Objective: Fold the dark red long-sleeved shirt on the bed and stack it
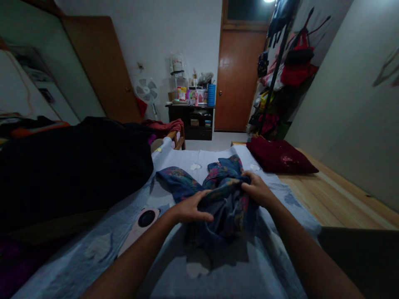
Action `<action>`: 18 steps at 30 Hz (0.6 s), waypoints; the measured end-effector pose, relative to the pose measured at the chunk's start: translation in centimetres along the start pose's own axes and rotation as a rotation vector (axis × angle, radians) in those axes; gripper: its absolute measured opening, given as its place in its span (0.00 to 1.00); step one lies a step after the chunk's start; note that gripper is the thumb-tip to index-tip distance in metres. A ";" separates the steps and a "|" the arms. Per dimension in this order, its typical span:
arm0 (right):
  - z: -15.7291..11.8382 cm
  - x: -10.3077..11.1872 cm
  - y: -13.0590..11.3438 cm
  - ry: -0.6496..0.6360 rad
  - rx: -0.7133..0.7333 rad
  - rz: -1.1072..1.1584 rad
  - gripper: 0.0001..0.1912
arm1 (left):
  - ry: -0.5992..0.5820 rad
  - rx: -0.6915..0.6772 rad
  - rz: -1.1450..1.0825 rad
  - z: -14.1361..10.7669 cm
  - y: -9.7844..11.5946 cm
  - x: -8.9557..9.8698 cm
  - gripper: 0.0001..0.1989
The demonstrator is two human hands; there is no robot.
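Observation:
A crumpled blue floral shirt [222, 189] is bunched above the light blue sheet in front of me, one sleeve-like part stretching out to the left. My right hand [257, 189] is closed on the shirt's right side, gripping a fold between thumb and fingers. Against its near left side lies my left hand [193, 207], thumb spread away from the fingers; its fingertips touch the cloth. The shirt's inner side shows as a dark opening between both hands. Beside my left forearm, a pale pink device with a round black disc [146, 218] rests on the sheet, partly covered.
Under the shirt spreads a light blue patterned sheet [199, 286]. A folded dark red garment [280, 155] lies on the wooden board [327, 195] at right. Black cloth [77, 166] is heaped at left. Farther back stand a fan [146, 89], a dark cabinet [187, 124] and a door [238, 79].

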State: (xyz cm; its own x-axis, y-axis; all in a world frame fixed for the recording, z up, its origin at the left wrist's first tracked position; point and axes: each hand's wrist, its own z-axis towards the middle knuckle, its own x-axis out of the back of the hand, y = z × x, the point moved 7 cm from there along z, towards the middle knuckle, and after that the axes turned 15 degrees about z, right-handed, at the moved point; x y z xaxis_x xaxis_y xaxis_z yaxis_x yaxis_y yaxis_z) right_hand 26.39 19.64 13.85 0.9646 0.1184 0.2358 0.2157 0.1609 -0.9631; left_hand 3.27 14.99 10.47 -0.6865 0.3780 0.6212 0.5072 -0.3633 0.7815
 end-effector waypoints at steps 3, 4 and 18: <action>0.5 1.5 -2.2 0.142 -0.003 0.388 0.15 | -0.127 -0.003 -0.208 -0.7 -0.8 -2.3 0.41; 0.6 1.5 -2.7 0.174 0.002 0.490 0.17 | -0.117 0.006 -0.265 -0.7 -0.8 -2.9 0.36; -1.8 -4.7 4.2 -0.509 -0.278 0.114 0.21 | -0.466 -0.148 0.198 -3.3 1.6 -6.0 0.34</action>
State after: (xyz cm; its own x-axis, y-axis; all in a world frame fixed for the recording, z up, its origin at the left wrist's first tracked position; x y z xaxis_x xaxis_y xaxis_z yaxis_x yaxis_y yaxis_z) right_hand 23.08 17.97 8.47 0.8046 0.5862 0.0950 0.2127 -0.1351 -0.9677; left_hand 6.49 9.33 7.81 -0.2639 0.6162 0.7420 0.5014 -0.5696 0.6513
